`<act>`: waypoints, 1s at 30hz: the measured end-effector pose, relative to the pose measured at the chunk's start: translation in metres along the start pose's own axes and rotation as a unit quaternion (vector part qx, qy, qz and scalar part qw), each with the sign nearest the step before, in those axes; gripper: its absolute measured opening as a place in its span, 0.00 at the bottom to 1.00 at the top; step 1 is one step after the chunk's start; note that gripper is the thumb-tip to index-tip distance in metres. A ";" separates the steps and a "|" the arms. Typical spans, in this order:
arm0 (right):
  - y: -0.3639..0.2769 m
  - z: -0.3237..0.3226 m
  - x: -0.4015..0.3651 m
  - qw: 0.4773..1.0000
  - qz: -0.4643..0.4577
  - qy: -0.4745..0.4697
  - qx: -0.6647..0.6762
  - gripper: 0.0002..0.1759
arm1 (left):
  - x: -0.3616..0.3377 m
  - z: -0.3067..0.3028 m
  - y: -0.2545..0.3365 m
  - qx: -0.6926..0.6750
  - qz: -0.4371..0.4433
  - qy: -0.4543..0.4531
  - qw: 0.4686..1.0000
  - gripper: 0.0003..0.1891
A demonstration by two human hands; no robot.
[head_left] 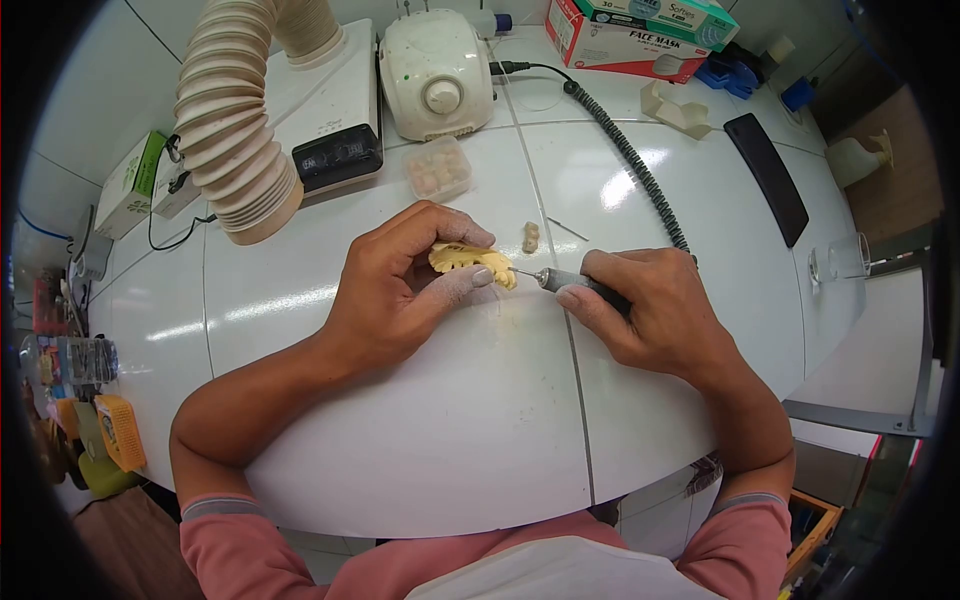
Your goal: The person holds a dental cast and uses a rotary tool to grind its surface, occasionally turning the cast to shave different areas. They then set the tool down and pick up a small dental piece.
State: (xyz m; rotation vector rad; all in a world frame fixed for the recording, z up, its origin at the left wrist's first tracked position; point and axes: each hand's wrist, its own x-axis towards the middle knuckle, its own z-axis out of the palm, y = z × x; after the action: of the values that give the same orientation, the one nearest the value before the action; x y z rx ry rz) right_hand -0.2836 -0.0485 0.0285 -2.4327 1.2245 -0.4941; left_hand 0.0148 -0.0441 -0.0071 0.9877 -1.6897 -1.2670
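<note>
Between the dusty thumb and fingers of my left hand (400, 275) is a yellow dental model (460, 257) with a row of teeth along its edge. My right hand (645, 300) grips a rotary handpiece (575, 283) like a pen. Its thin bur reaches the right end of the model, close to my left thumb tip. Just beyond the hands, a small tooth-coloured piece (531, 237) lies on the white tiled tabletop (420, 440), with a thin metal rod (568, 229) beside it.
A white control unit (437, 80) with a dial stands at the back, its coiled cord (640, 165) running down toward my right hand. A ribbed suction hose (235, 130) hangs at left. Nearby are a clear box (438, 168), a black bar (766, 180) and a face mask box (625, 48).
</note>
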 end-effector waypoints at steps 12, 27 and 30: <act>0.000 0.002 0.000 1.000 0.008 0.012 -0.004 0.22 | 0.000 0.000 0.000 0.009 0.006 0.000 1.000 0.14; -0.002 0.001 0.000 1.000 0.015 0.004 -0.005 0.22 | 0.000 0.000 -0.001 0.000 0.002 0.001 1.000 0.14; 0.000 0.001 0.000 1.000 0.004 0.007 -0.004 0.22 | 0.000 0.000 0.000 0.001 0.003 0.001 1.000 0.14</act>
State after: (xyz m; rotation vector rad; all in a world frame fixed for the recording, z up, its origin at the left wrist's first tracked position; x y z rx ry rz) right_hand -0.2829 -0.0480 0.0274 -2.4347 1.2437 -0.5048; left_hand 0.0146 -0.0442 -0.0071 0.9841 -1.6915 -1.2595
